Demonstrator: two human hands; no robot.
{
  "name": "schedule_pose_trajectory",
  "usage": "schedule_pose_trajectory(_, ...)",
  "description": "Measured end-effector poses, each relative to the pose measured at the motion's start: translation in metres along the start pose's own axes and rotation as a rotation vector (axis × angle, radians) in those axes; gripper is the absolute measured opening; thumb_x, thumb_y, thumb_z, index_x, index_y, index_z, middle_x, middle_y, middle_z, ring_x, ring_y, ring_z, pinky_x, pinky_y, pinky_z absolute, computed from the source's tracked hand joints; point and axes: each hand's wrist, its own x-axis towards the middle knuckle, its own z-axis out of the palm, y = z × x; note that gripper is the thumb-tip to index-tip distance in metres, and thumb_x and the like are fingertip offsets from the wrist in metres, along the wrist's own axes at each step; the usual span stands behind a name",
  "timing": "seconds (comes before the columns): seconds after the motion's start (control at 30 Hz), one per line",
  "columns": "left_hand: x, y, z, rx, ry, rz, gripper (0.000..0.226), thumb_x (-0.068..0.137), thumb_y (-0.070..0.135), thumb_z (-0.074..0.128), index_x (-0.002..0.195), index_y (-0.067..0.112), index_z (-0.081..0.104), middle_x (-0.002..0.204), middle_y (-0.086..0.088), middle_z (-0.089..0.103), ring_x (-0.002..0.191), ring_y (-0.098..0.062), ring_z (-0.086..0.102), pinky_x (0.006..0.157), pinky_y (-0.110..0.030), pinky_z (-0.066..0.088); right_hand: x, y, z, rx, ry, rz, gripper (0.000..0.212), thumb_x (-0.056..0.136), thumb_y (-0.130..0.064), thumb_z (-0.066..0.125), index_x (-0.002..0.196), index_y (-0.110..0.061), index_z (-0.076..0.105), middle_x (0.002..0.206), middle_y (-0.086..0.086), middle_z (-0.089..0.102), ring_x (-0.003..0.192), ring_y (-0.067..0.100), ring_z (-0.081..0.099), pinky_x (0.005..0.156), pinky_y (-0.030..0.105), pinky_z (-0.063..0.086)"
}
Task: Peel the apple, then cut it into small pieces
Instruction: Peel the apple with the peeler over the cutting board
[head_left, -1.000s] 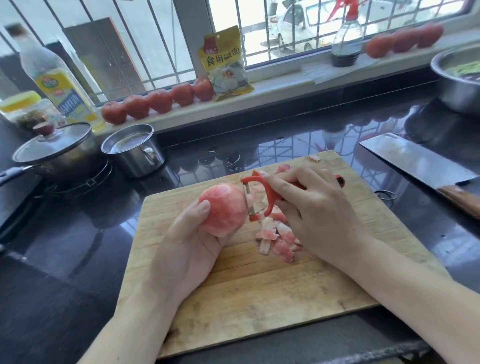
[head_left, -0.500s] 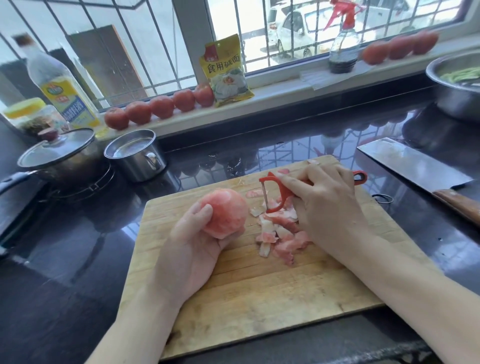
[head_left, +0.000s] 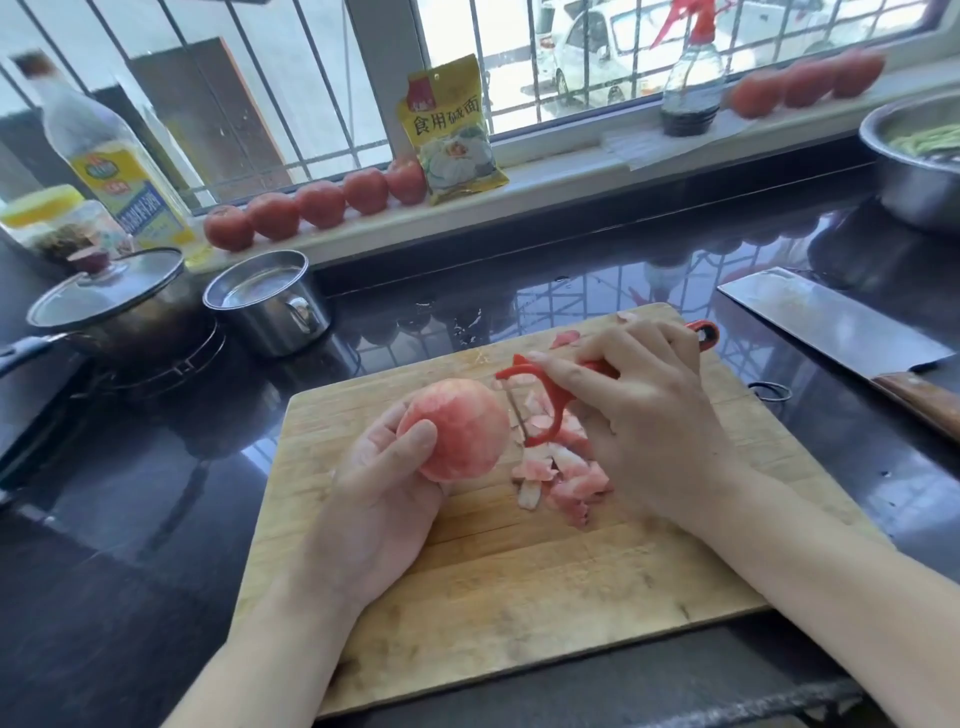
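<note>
Left grip (head_left: 379, 499) round apple (head_left: 457, 428); "食用碱面" packet (head_left: 451, 130)

Pinkish apple (head_left: 457, 428) mostly peeled, above wooden cutting board (head_left: 519, 597), peel scraps (head_left: 558, 475) piled beside it

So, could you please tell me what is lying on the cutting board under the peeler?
A pile of pink apple peelings lies on the cutting board under the peeler. The right hand hides the pile's right edge.
</note>
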Motion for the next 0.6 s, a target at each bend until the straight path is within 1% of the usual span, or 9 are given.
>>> schedule_pose_trajectory(0.03, -0.002, 0.000, 0.000, -0.004, -0.020, -0.002, 0.081, 0.085, 0.037, 0.081, 0.142, -0.010, 0.048, 0.133, -0.026, 0.057, 0.119, -0.036, 0.056, 0.096, -0.039, 0.051, 0.001, 0.006, 0.000, -0.018, -0.043, 0.066, 0.035, 0.091, -0.018, 0.060, 0.123, -0.026, 0.073, 0.095, -0.002, 0.064, 0.098, 0.028, 0.057, 0.094, 0.042, 0.030)
schedule_pose_trajectory(0.1, -0.004, 0.000, 0.002, 0.002, -0.040, -0.018, 0.078, 0.080, 0.035, 0.086, 0.140, -0.003, 0.053, 0.132, -0.023, 0.060, 0.119, -0.034, 0.059, 0.093, -0.036, 0.054, 0.002, 0.017, -0.001, -0.057, -0.061, 0.170, 0.036, 0.090, -0.018, 0.060, 0.122, -0.028, 0.072, 0.094, -0.002, 0.063, 0.099, 0.030, 0.056, 0.093, 0.042, 0.029)
schedule_pose_trajectory(0.2, -0.002, -0.001, 0.004, 0.031, -0.015, -0.043, 0.077, 0.064, 0.028, 0.097, 0.132, 0.014, 0.064, 0.127, -0.016, 0.066, 0.114, -0.030, 0.065, 0.090, -0.035, 0.057, 0.001, 0.015, -0.001, -0.075, -0.033, 0.163, 0.036, 0.088, -0.016, 0.061, 0.120, -0.027, 0.074, 0.095, -0.002, 0.062, 0.099, 0.027, 0.055, 0.093, 0.045, 0.031)
schedule_pose_trajectory(0.27, -0.001, -0.001, 0.004, 0.059, -0.003, -0.046, 0.080, 0.059, 0.025, 0.100, 0.131, 0.017, 0.066, 0.127, -0.014, 0.068, 0.113, -0.030, 0.067, 0.091, -0.033, 0.057, 0.000, 0.009, -0.001, -0.038, -0.001, 0.122, 0.035, 0.084, -0.012, 0.063, 0.115, -0.023, 0.076, 0.097, -0.002, 0.064, 0.099, 0.027, 0.054, 0.096, 0.046, 0.031)
schedule_pose_trajectory(0.33, -0.001, -0.001, 0.005, 0.079, 0.018, -0.050, 0.085, 0.057, 0.023, 0.101, 0.134, 0.015, 0.065, 0.128, -0.015, 0.068, 0.114, -0.031, 0.067, 0.090, -0.033, 0.057, 0.000, 0.005, -0.003, -0.008, 0.072, 0.070, 0.035, 0.081, -0.004, 0.065, 0.111, -0.019, 0.077, 0.095, -0.001, 0.064, 0.095, 0.027, 0.054, 0.097, 0.045, 0.031)
schedule_pose_trajectory(0.4, -0.001, -0.002, 0.004, 0.090, 0.047, -0.048, 0.092, 0.056, 0.023, 0.101, 0.138, 0.011, 0.061, 0.132, -0.018, 0.066, 0.116, -0.033, 0.067, 0.091, -0.034, 0.057, -0.001, 0.001, -0.007, 0.029, 0.143, -0.006, 0.034, 0.079, 0.001, 0.068, 0.106, -0.017, 0.078, 0.091, 0.000, 0.064, 0.091, 0.027, 0.055, 0.093, 0.045, 0.033)
schedule_pose_trajectory(0.47, 0.000, -0.004, 0.003, 0.096, 0.032, -0.046, 0.093, 0.062, 0.022, 0.099, 0.142, 0.004, 0.055, 0.135, -0.026, 0.062, 0.120, -0.039, 0.063, 0.098, -0.044, 0.055, -0.001, -0.006, -0.009, 0.063, 0.164, -0.113, 0.034, 0.080, 0.001, 0.068, 0.106, -0.017, 0.080, 0.089, 0.000, 0.065, 0.089, 0.027, 0.056, 0.091, 0.042, 0.033)
schedule_pose_trajectory(0.53, 0.001, -0.006, 0.002, 0.112, 0.004, -0.043, 0.089, 0.069, 0.022, 0.095, 0.143, -0.001, 0.051, 0.136, -0.033, 0.057, 0.120, -0.045, 0.059, 0.103, -0.056, 0.048, -0.001, -0.013, -0.008, 0.080, 0.155, -0.196, 0.035, 0.083, 0.000, 0.067, 0.111, -0.018, 0.079, 0.088, 0.000, 0.066, 0.088, 0.029, 0.059, 0.091, 0.042, 0.035)
schedule_pose_trajectory(0.6, 0.001, -0.006, 0.000, 0.106, -0.007, -0.046, 0.088, 0.070, 0.023, 0.095, 0.142, -0.002, 0.052, 0.134, -0.035, 0.057, 0.117, -0.046, 0.059, 0.099, -0.056, 0.048, -0.001, -0.016, -0.007, 0.082, 0.146, -0.209, 0.037, 0.084, 0.001, 0.067, 0.114, -0.020, 0.078, 0.088, 0.000, 0.066, 0.088, 0.029, 0.060, 0.091, 0.044, 0.036)
